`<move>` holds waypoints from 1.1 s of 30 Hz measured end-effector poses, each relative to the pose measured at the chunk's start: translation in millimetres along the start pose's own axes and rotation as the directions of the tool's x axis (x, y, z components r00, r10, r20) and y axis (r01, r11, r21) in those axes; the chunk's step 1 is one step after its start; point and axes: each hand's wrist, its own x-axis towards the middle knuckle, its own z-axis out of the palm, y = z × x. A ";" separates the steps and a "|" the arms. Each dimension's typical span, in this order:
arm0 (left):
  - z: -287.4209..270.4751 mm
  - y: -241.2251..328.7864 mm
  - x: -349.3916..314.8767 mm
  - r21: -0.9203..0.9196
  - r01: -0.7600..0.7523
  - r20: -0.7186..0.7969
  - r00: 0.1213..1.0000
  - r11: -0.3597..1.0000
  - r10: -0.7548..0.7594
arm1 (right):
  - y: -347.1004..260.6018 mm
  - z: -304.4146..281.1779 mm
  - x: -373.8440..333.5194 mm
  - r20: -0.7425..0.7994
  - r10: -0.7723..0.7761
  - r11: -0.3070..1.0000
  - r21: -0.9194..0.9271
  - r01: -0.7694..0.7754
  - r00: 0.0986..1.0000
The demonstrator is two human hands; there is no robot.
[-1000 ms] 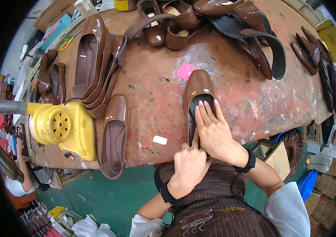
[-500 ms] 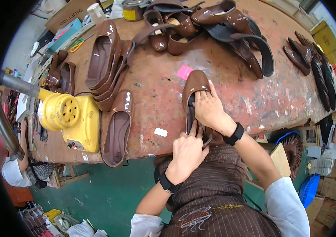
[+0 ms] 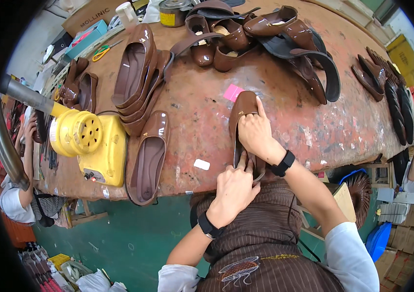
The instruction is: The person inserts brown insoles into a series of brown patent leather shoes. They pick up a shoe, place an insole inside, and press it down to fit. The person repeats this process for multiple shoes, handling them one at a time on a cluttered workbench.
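Observation:
A glossy brown slip-on shoe (image 3: pixel 244 103) lies toe away from me at the table's front edge. My right hand (image 3: pixel 257 135) grips its front part, the fingers tucked into the opening under the vamp and one digit stretched along the outer right side of the toe. At the heel end, my left hand (image 3: pixel 235 189) has its fingers reaching into the shoe, with the thumb by the heel rim. The fingertips of both hands are hidden inside. To the left stands a matching single shoe (image 3: pixel 141 170), its inside showing a brown insole.
Beside the single shoe is a yellow machine (image 3: pixel 102 151) with a metal pipe. Stacked shoes (image 3: pixel 131 73) stand behind it. Several shoes and dark soles (image 3: pixel 331 78) are heaped at the back. A pink slip (image 3: pixel 233 92) and white label (image 3: pixel 201 164) lie on the table. Other people's arms show at both sides.
My right hand's fingers have gone deeper into the shoe's front and are now mostly out of sight. My left hand stays at the heel. The whole view has shifted slightly.

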 end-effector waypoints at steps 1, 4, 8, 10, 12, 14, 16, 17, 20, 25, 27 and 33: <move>0.2 0.4 -1.2 -0.006 -0.004 -0.006 1.000 1.000 0.004 | 0.8 -5.7 -0.3 0.034 0.004 1.000 0.012 -0.005 0.999; -0.7 -1.1 0.1 -0.046 0.008 0.018 1.000 0.999 -0.007 | -0.6 11.8 -28.1 -0.376 -0.071 0.995 0.034 0.090 0.924; -1.0 -2.4 -0.1 -0.101 0.050 0.096 0.995 0.994 -0.040 | -7.9 2.1 -73.2 -0.302 -0.211 0.964 0.095 0.249 0.930; 0.6 -3.0 0.3 -0.058 0.028 0.119 0.993 0.998 -0.021 | -2.3 -5.8 -64.5 -0.174 -0.142 0.955 0.235 0.181 0.974; -1.5 -0.1 0.9 -0.050 0.014 0.066 0.998 0.999 -0.011 | 5.6 -18.4 -25.5 0.036 0.007 0.963 0.271 -0.016 0.999; -6.5 -0.6 4.0 -0.047 0.012 0.070 0.998 0.999 -0.009 | 3.0 12.7 -16.8 -0.266 0.014 0.995 0.103 0.014 0.964; -5.1 -3.5 1.2 -0.065 0.037 0.155 0.987 0.997 -0.026 | -11.9 28.4 -28.3 -0.548 -0.085 0.995 -0.090 0.042 0.832; -6.2 -3.1 0.6 -0.056 0.046 0.197 0.980 0.997 -0.034 | -11.4 33.0 -25.7 -0.595 -0.110 0.985 -0.174 0.005 0.796; 1.4 -0.8 1.8 -0.042 0.009 0.057 0.998 0.999 -0.007 | 4.7 11.8 -3.2 -0.086 0.018 0.999 0.029 -0.015 0.996; -7.2 -1.5 0.0 -0.028 0.031 0.136 0.990 0.999 -0.027 | -15.5 28.1 -9.0 -0.462 -0.027 0.992 -0.122 -0.033 0.887; -7.5 2.7 1.9 0.014 0.018 0.091 0.996 1.000 -0.019 | -9.0 10.6 6.0 -0.030 -0.019 0.996 -0.084 0.016 0.999; -15.6 -0.1 -4.2 -0.010 -0.144 0.018 0.989 0.990 0.144 | 18.8 15.7 -12.5 -0.230 -0.208 0.968 0.093 0.234 0.951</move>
